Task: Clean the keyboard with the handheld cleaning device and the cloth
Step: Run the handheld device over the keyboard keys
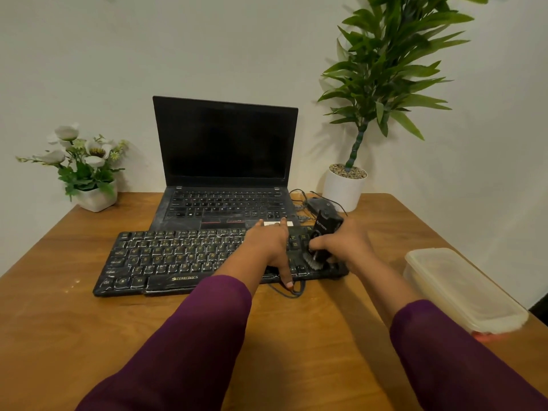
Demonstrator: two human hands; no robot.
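- On a brown wooden table (74, 336) lies our dusty black keyboard (166, 259).
- Our left hand (268, 243) lies flat on its right half.
- Our right hand (348, 243) grips the black brush-tipped cleaning device (326, 228) at its right end.

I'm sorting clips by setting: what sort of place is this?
Likely a home or office desk: a wooden table holding an open laptop, a separate keyboard and a potted plant.
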